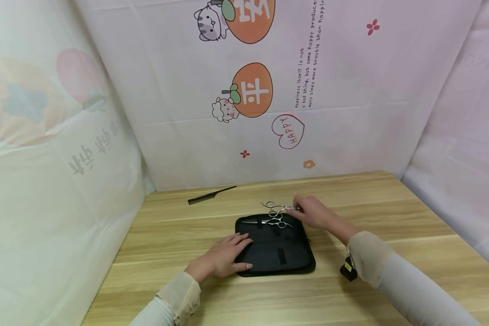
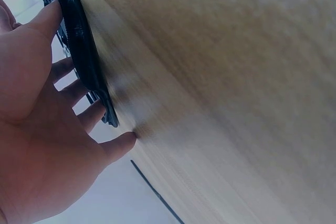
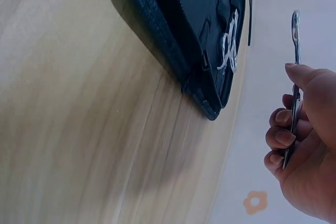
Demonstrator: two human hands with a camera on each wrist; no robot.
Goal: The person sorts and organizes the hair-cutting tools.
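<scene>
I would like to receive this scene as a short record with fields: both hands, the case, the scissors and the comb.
left hand: rests on left side of black case
right hand: grips held scissors, finger rings sticking out
black case: on wooden table, straps facing up
second scissors: on the case, under a strap
comb: on the table, beyond the case, leftward

Scissors (image 1: pixel 275 222) lie in the rear of the case (image 1: pixel 262 256) on the table (image 1: pixel 146 280), a comb (image 1: pixel 203 198) behind to the left.

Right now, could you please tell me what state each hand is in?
Left hand: open, resting on the black case.
Right hand: closed, holding a pair of scissors.
</scene>
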